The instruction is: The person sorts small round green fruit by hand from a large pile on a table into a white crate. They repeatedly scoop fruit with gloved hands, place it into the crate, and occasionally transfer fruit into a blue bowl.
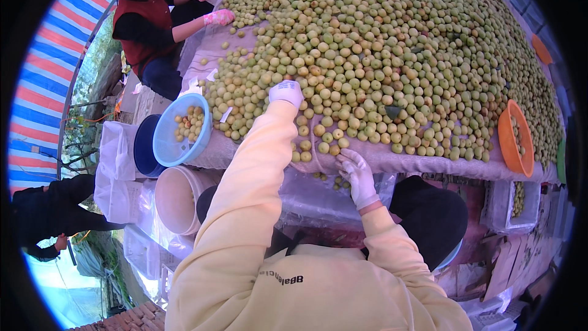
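Note:
A broad heap of round, yellow-green fruit (pixel 349 59) covers the cloth-topped table (pixel 367 158) in front of me. My left hand (pixel 286 92), in a white glove, reaches over the near part of the heap. Its fingers point away and are hidden, so whether they hold a fruit is unclear. At the table's front edge is my right hand (pixel 358 179), also gloved in white. Its fingers are spread a little on the cloth, just below a few loose fruits, with none visible in the grasp. Some fruits lie below the edge, beside this hand.
A light-blue basin (pixel 206 135) with reddish fruit stands left, above a white bucket (pixel 172 200) and beside a dark-blue bucket (pixel 146 147). An orange basin (pixel 504 140) sits right. A co-worker (pixel 147 32) in pink gloves handles fruit at the far left; another person (pixel 59 207) stands lower left.

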`<state>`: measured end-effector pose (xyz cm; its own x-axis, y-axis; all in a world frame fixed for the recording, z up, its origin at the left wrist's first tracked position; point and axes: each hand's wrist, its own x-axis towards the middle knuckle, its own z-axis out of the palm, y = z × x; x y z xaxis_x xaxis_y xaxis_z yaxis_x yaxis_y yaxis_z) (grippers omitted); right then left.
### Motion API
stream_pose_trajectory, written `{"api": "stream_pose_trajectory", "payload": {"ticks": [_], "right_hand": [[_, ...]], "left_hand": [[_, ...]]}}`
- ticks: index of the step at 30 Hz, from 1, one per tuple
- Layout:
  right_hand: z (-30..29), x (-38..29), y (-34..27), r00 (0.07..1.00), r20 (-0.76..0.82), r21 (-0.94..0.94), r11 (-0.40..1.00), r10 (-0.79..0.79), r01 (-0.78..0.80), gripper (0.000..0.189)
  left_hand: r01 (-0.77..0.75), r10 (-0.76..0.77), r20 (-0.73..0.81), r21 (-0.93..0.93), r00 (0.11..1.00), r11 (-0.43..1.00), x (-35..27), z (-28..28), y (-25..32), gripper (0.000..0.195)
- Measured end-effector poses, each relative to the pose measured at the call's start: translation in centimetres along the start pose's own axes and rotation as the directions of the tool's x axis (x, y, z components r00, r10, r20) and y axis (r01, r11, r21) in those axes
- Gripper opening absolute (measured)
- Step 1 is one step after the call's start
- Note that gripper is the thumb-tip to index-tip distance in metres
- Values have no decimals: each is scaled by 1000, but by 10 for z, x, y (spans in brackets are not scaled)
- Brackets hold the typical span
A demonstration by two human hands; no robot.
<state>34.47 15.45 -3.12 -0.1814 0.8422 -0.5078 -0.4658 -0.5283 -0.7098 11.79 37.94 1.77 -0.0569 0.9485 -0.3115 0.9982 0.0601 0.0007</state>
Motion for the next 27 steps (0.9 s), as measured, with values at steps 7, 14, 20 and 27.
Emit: {"api": "stream_pose_trajectory", "payload": {"ticks": [7, 14, 20, 27], "right_hand": [[2, -1, 0, 1000, 5, 3, 1000, -18, 18, 39], [1, -1, 4, 1000, 10, 14, 1000, 3, -3, 40], [2, 3, 4, 1000, 20, -28, 999, -17, 18, 41], [4, 3, 6, 1000, 10, -18, 1000, -13, 13, 40]], "left_hand": [[-50, 80, 7, -728, 997, 683, -65, 24, -21, 23], [-246, 146, -412, -201, 899, 948, -36, 13, 2, 23], [-145, 117, -209, -125, 971, 981, -32, 9, 32, 38], [-215, 215, -45, 2, 976, 977, -37, 8, 38, 37]]}}
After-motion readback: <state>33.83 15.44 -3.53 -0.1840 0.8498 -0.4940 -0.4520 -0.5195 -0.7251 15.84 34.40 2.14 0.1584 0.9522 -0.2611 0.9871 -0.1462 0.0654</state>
